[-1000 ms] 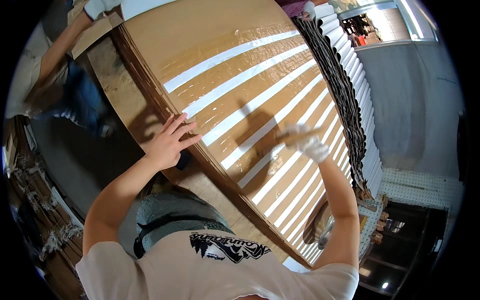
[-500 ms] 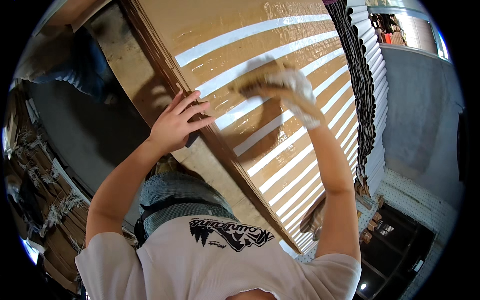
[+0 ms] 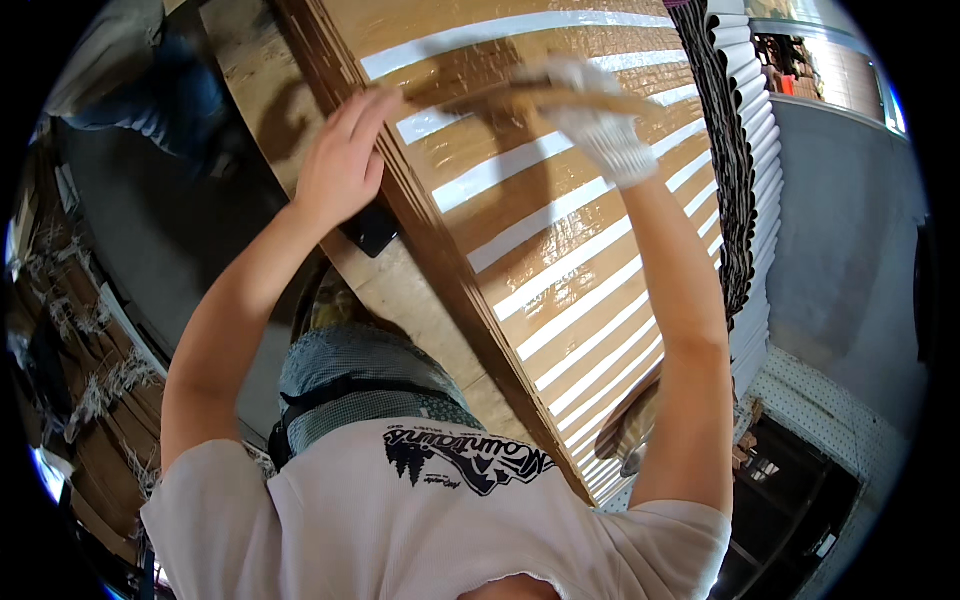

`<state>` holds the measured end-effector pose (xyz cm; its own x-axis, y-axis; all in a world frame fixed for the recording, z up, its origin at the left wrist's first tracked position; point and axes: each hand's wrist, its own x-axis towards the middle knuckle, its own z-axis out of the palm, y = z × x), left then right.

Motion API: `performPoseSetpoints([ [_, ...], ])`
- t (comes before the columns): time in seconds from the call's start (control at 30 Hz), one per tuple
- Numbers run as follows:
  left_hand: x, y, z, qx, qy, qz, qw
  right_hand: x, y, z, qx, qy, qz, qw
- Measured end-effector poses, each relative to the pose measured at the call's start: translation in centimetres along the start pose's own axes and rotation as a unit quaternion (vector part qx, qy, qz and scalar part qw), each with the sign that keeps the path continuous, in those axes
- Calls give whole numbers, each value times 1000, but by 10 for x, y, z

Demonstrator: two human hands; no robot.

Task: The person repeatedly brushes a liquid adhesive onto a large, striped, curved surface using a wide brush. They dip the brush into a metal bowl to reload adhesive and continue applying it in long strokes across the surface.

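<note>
A white glove covers my right hand (image 3: 597, 122), which grips a long tan tool (image 3: 628, 102) smeared by motion; its exact kind cannot be made out. The tool is over a glossy, wet-looking brown sheet (image 3: 482, 222) crossed by parallel white strips (image 3: 540, 226). My bare left hand (image 3: 343, 165) rests at the left edge of the stack (image 3: 440, 265) under that sheet, fingers stretched toward it and slightly blurred. It holds nothing that I can see. Below this hand, a black phone-like object (image 3: 376, 232) lies on the pale ledge.
Along the right side of the striped sheet runs a wavy black edge (image 3: 735, 200), with white rolled or curled layers (image 3: 765, 170) beyond. A person's blue-clad leg (image 3: 165, 100) shows at upper left. Brown bundles with frayed white strings (image 3: 105, 390) lie at far left.
My right hand has swept the tool upward, away from me. My left hand has moved up along the stack edge, its fingers now closer together, uncovering the black object.
</note>
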<state>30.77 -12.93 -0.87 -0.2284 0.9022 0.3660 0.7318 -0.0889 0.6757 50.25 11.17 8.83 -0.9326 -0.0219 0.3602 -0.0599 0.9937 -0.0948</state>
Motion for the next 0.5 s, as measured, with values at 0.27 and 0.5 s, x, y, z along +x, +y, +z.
performPoseSetpoints([
  [0.27, 3, -22, 15, 182, -41, 4, 982, -32, -40, 13, 61, -55, 81, 993],
  [0.5, 8, -40, 14, 187, -74, 39, 979, -157, -147, -71, 180, -145, 257, 938],
])
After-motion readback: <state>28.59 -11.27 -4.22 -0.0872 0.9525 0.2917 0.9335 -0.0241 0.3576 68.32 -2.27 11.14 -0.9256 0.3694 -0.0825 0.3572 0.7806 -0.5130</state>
